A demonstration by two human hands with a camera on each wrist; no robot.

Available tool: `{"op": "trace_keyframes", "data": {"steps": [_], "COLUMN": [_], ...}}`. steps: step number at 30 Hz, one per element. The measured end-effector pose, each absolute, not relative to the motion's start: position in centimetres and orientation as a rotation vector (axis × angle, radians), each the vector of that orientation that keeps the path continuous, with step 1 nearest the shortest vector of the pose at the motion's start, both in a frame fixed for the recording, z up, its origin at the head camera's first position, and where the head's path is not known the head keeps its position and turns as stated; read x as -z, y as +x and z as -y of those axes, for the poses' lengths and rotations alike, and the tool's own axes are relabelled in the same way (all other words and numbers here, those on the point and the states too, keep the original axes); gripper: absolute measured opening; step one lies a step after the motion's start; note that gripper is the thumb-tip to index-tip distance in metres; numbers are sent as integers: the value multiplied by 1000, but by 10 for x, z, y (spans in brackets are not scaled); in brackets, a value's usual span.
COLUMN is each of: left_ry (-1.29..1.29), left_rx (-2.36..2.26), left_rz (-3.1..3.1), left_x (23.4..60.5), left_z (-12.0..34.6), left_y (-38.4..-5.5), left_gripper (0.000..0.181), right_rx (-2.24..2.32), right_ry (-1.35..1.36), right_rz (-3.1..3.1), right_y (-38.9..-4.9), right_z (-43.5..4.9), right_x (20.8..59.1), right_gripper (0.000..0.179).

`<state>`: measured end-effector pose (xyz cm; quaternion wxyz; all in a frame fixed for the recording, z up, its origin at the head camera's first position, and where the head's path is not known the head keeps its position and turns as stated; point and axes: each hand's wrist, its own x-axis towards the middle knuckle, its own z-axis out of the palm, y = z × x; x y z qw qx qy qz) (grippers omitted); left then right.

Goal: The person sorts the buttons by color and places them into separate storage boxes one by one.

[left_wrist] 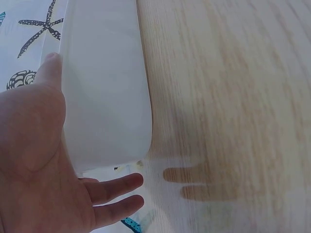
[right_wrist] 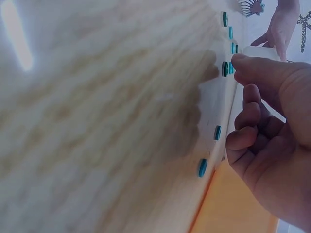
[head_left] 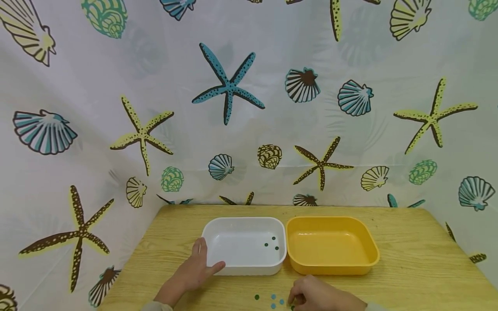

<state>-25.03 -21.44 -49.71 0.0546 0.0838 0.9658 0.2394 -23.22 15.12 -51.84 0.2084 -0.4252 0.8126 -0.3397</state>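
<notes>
I see the left grip (head_left: pixel 196 265), a bare hand, resting against the left end of a glossy white rectangular basin (head_left: pixel 237 252); its fingers are straight and released, the thumb at the rim. Off that basin's near right corner I have the right grip (head_left: pixel 317 293), also bare, fingers bent down beside a small, round dark green disc (head_left: pixel 292 308); whether it pinches the disc, I cannot tell. On the pale wood-grain surface (head_left: pixel 175 229), on the white basin's near side, lie three small light blue discs (head_left: pixel 273 296) and another dark green disc (head_left: pixel 256 297). Within the white basin, toward its right end, I count three more dark green discs (head_left: pixel 266 245). Just right of it stands a glossy orange-yellow rectangular basin (head_left: pixel 330 270); beyond it hangs white cloth (head_left: pixel 249 134) printed with starfish and shells.
</notes>
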Motion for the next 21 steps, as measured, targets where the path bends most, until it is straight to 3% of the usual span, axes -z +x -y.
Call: {"op": "trace_keyframes", "data": {"steps": [13,21], "left_ry": [232,232], "left_rx": [-733,-725], "left_rz": [-2915,-2918], "left_x": [496,495], "left_z": [214,214], "left_y": [-250,-250], "left_gripper": [111,111], "right_rx": [952,982], "right_ry": [-1171,-1185], "right_rz": [-2259,-2228], "right_y": [-225,-234], "right_z": [-147,-151], "right_x": [510,528], "right_gripper": [11,12]}}
